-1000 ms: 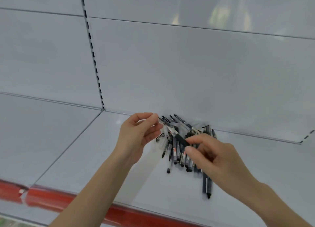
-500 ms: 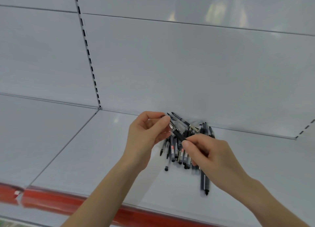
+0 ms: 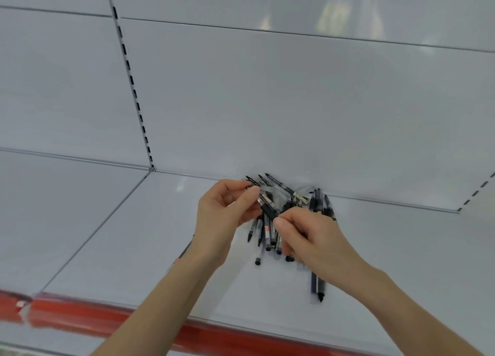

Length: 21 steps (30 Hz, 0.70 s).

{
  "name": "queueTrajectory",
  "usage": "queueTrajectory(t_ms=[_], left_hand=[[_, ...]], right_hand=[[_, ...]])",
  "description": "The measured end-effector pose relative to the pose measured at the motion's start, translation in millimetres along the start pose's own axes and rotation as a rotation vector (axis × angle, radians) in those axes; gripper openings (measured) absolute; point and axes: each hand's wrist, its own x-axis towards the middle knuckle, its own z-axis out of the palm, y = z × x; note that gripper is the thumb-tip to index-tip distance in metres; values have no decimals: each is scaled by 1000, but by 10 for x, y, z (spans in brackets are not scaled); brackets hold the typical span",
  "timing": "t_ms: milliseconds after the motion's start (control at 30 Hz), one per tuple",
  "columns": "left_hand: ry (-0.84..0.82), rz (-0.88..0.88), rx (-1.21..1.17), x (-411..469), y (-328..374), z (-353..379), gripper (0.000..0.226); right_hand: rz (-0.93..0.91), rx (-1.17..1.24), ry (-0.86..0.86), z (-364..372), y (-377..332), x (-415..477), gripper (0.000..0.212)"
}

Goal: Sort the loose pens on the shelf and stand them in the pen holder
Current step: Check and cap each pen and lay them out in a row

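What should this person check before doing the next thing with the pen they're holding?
1. Grip on the pen: ok; left hand and right hand each pinch an end.
2. Pen lifted free of the pile: cannot tell.
3. Pen holder in sight: not ok; none visible.
4. Pile away from the shelf front edge: ok; it lies by the back wall.
5. Pen's tip direction: cannot tell; blurred.

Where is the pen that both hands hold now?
Head view, right of centre: the pen spans between the left hand and right hand, above the pen pile.
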Motion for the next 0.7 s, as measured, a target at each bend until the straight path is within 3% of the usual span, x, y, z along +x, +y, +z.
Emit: queueTrajectory(t_ms=[100,200,333,433,533,700], left_hand=[[43,-13,57,104,3,-130,7],[80,4,149,196,38,-298,5],[107,86,658,315,-15,-527,7],[54,156,970,331,-84,-614,5],[3,162,1143,329,-135,-660,12],[-35,169,1263,375,-160,-688,19]], right_hand=[[30,-18,-55,-15,71,122,31],[34,-87,21,-56,186,305,28],[34,-272,110,-18,327,597,24],[77,-388,74,66,309,756,28],[109,-516,5,141,301,840,38],[153,-476,-47,105,337,846,40]])
